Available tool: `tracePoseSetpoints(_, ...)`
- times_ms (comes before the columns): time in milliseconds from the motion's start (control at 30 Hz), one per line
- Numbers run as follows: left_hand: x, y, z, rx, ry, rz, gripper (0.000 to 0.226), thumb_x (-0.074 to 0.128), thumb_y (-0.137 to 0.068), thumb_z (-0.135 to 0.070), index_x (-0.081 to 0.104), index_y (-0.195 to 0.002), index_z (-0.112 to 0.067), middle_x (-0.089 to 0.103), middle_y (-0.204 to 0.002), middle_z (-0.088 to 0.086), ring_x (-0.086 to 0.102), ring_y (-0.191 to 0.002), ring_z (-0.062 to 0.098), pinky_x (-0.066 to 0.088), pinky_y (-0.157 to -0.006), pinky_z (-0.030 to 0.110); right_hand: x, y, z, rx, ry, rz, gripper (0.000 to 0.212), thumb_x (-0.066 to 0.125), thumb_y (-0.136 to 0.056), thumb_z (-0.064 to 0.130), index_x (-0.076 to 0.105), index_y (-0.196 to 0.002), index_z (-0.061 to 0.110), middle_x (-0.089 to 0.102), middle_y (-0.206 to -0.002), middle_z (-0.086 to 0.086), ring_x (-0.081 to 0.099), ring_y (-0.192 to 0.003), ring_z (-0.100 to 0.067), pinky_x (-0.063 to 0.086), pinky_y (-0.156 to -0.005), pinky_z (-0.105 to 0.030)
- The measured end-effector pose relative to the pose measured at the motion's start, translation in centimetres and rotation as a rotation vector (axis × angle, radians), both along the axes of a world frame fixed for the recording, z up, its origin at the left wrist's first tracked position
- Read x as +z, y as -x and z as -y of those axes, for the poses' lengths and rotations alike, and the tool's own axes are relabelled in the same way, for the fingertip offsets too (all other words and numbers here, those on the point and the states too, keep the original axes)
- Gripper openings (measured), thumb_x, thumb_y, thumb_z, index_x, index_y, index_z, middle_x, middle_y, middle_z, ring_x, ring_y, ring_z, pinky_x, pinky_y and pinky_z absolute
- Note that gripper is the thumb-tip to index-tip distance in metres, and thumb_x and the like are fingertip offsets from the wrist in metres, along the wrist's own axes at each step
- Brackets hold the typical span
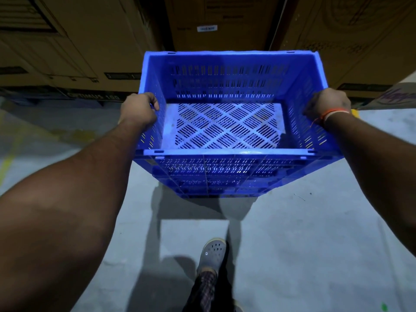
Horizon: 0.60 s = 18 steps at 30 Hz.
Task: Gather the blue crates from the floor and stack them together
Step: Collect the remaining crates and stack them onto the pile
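Your left hand (140, 106) and right hand (326, 102) each curl a grip over a side rim of the blue crate (225, 122), carried above the floor (315, 233) before the cardboard boxes (78, 41); your shoe (211, 255) beneath it could trip you, tilting it loose.

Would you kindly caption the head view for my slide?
Both hands, left hand and right hand, grip a blue crate above the floor.

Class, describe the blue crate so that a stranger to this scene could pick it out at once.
Start at the wall of brown cardboard boxes across the top. Just in front, above the grey floor, the blue crate is gripped at its short sides by the left hand and right hand. Nothing else here is bright blue, slotted and open-topped.
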<state>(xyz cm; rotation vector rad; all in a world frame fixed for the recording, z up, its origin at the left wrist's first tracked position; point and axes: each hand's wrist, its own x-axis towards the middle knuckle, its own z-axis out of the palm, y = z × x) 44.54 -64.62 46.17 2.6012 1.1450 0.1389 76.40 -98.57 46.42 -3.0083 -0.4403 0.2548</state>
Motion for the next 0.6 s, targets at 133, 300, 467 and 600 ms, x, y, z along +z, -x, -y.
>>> tracePoseSetpoints(133,-0.36,-0.02,-0.31,0.016,-0.001,0.010,0.021,0.055,-0.075,-0.006,0.062,-0.079,-0.025,0.070,-0.089,0.011,0.063,-0.089,0.036,0.050,-0.081,0.036,0.29,0.16,0.01,0.038,-0.009,0.001,0.032,0.061,-0.073,0.030,0.074,-0.095,0.011,0.070,-0.100,-0.020,0.067,-0.091,-0.039,0.056,-0.082,-0.042)
tracePoseSetpoints(300,-0.57,-0.01,-0.54,0.033,0.032,0.016,0.019,0.054,-0.073,-0.008,0.059,-0.076,-0.026,0.068,-0.090,0.012,0.063,-0.085,0.036,0.049,-0.078,0.033,0.46,0.39,0.28,0.016,-0.042,-0.023,0.032,0.058,-0.070,0.027,0.074,-0.094,0.013,0.070,-0.099,-0.019,0.068,-0.087,-0.038,0.056,-0.082,-0.041)
tracePoseSetpoints(467,-0.29,-0.21,-0.44,0.043,0.016,-0.034,0.018,0.055,-0.074,-0.009,0.058,-0.076,-0.026,0.065,-0.093,0.012,0.062,-0.086,0.037,0.049,-0.080,0.034,0.05,0.02,-0.09,-0.005,-0.024,-0.003,0.029,0.058,-0.074,0.028,0.074,-0.094,0.013,0.070,-0.099,-0.018,0.068,-0.088,-0.037,0.054,-0.079,-0.038)
tracePoseSetpoints(600,-0.09,-0.35,-0.28,0.070,0.029,-0.056,0.018,0.056,-0.074,-0.008,0.059,-0.079,-0.025,0.062,-0.094,0.013,0.062,-0.084,0.038,0.049,-0.079,0.034,0.19,-0.30,-0.05,0.010,-0.019,-0.045,0.027,0.061,-0.068,0.025,0.075,-0.088,0.015,0.072,-0.092,-0.017,0.069,-0.084,-0.035,0.058,-0.079,-0.039)
